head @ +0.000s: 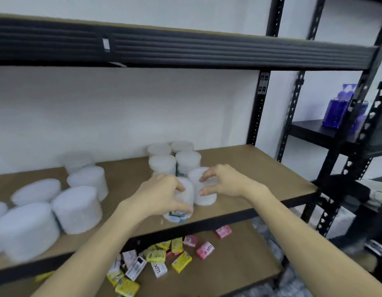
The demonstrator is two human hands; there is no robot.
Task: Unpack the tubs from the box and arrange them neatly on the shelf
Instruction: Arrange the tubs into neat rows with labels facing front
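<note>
1. Brown board forms the middle shelf (260,168), framed by black metal uprights; both bare hands work near its front edge.
2. Left hand (162,196) is wrapped around a small white tub (185,196), thumb low by its printed label and fingers over the top; the tub's base sits at or just above the board, and blur hides which.
3. Right hand (223,182) is curled on a second small tub (204,187), fingertips on its lid and thumb on its side; that tub stands upright on the shelf, touching the left hand's tub.
4. Just behind these two stand four more small tubs (175,159) in a tight two-by-two block, close enough to bound the space at the back.
5. Well apart, on the left of the same shelf, stand larger white tubs (77,209), grouped closely.
6. Below, the lower shelf (239,264) holds a loose scatter of soap bars (181,261) in yellow, pink and white wrappers.
7. On the neighbouring black rack at the right stand blue bottles (337,108), far from the hands.
8. Overhead, a black shelf beam (185,50) crosses the view above the working space.
</note>
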